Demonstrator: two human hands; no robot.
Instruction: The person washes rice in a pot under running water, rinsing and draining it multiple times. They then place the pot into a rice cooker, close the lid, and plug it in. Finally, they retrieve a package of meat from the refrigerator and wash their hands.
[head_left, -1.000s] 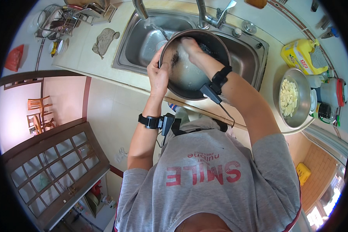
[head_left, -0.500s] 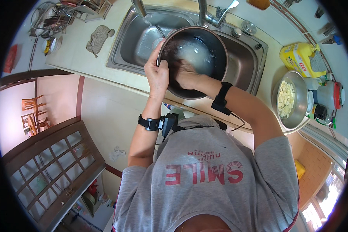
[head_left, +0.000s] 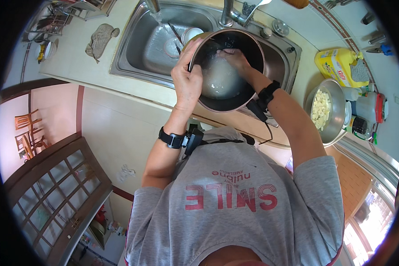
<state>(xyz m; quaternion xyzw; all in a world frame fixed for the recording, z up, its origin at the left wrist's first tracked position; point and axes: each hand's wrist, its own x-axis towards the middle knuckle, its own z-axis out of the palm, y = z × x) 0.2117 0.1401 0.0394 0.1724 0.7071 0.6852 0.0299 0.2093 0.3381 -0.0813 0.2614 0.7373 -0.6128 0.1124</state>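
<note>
A dark round inner pot is held tilted over the sink's front edge. Inside lies cloudy water over a whitish mass that looks like rice. My left hand grips the pot's left rim, thumb bent over the edge and fingers along the outer wall. My right hand is inside the pot near its far wall, fingers curled together at the whitish mass. What they hold, if anything, cannot be made out. Black bands with small devices sit on both wrists.
Water runs from a faucet into the steel sink, where white bowls and dark utensils lie. A grey cloth rests on the left counter. Right of the sink stand a steel bowl of pale cut pieces and a yellow jug.
My right hand has moved from the pot's near left part to its far side. The pot has shifted slightly right, and more of the whitish mass and the sink bowls show.
</note>
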